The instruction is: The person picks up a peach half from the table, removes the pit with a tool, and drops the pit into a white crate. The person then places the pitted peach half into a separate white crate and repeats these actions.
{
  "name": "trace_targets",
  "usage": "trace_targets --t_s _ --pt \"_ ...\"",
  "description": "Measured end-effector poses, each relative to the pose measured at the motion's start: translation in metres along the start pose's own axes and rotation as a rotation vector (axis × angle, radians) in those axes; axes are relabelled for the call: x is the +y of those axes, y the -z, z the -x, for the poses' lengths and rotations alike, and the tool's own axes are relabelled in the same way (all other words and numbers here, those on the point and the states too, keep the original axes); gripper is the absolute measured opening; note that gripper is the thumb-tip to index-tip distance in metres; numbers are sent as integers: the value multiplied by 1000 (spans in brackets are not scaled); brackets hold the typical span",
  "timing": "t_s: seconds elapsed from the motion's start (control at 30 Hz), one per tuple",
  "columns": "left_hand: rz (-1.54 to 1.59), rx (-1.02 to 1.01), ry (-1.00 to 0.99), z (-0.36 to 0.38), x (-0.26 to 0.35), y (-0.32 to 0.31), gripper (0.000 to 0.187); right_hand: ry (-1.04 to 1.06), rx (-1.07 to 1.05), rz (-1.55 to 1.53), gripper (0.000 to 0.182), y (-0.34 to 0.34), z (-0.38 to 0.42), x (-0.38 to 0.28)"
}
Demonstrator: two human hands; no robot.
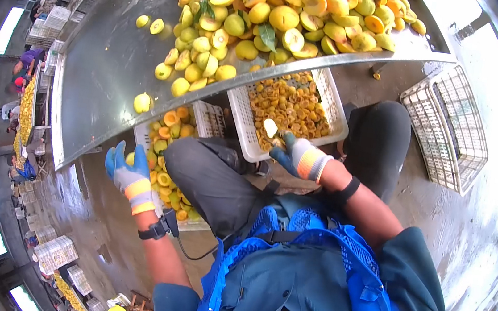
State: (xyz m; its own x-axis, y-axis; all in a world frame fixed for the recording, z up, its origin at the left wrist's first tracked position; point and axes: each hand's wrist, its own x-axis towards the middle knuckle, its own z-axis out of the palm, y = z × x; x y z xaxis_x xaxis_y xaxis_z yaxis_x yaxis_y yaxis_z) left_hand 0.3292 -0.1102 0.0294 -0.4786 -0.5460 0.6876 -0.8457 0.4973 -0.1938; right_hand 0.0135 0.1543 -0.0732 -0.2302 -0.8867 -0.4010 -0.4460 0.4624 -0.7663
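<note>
Fruit piece [270, 127]: pinched in my right hand [296, 155], over the white crate of pits [335, 113], for dropping.
Left hand [129, 172]: open, empty, raised toward the desk [104, 69].
Peaches [266, 14]: heaped within reach.

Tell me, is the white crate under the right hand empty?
No, the white crate below the right hand is filled with brownish-orange fruit pits.

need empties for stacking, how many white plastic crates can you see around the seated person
4: one of pits under the table edge, one of fruit halves by the left knee, a small one between them, an empty one at right. Others may be hidden.
</note>
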Motion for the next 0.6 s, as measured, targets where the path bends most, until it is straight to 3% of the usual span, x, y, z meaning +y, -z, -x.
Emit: trace_targets --t_s 0.03,0.13,0.17,0.3,0.4,0.57,0.6 --pt "260 -69 99 -10 9 2 24 -52 -54 0 61 -2 -4 0" --pt "994 -302 345 -33 85 2 19 88 66 -170 52 -6 -3 -5" --pt "1120 -451 408 -50 125 19 16 -1 -68 27 46 9 -1 -15" --pt "1236 -366 -53 -78 240 -13 17 26 292 -400 41 3 0 -1" --pt "1188 -370 -181 -93 313 -64 45 -6 328 -410 39 24 7 1" --pt "881 -643 133 -107 378 -113 51 -37 394 -411 36 27 14 8" --pt "959 -625 173 -105 381 -118 48 -34 411 -462 35 32 15 6"
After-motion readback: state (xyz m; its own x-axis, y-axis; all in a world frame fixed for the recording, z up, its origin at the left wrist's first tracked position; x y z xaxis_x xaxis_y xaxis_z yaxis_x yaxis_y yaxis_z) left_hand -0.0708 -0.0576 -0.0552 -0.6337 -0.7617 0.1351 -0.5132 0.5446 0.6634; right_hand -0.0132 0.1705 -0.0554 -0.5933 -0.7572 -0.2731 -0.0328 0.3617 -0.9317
